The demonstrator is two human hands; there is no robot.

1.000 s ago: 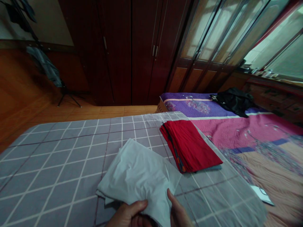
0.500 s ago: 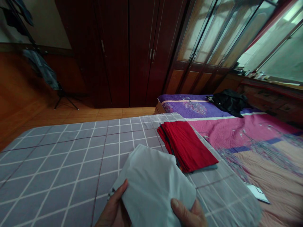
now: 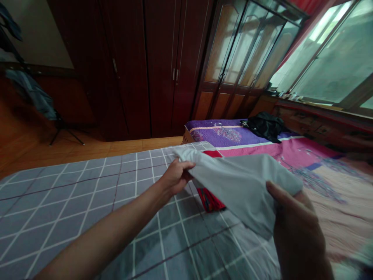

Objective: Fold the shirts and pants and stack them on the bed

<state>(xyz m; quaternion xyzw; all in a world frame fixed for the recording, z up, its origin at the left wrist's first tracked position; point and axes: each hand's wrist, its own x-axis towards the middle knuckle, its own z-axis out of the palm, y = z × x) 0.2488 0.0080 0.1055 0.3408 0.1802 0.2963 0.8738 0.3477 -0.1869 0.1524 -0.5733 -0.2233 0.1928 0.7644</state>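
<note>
A folded pale grey garment point(image 3: 241, 182) is stretched between my two hands, raised above the bed. My left hand point(image 3: 177, 175), arm reaching forward, pinches its far left corner. At the right edge of the cloth, my right hand point(image 3: 297, 221) grips with the thumb on top and the fingers underneath. Beneath the garment lies a stack of folded red cloth point(image 3: 212, 201), mostly covered; only its far edge and near left corner show. What kind of garment the grey piece is I cannot make out.
The grey checked bedsheet point(image 3: 87, 194) spreads under everything. To the right is a pink and purple quilt point(image 3: 233, 132) with a black garment point(image 3: 265, 126) on it. Dark red wardrobes point(image 3: 163, 70) stand behind. A tripod stand point(image 3: 65, 130) is at the left, with clothes hanging above.
Both hands have moved forward and to the right with the grey garment, from in front of the red stack to over it. My left arm is now stretched out and the view has turned slightly right.
</note>
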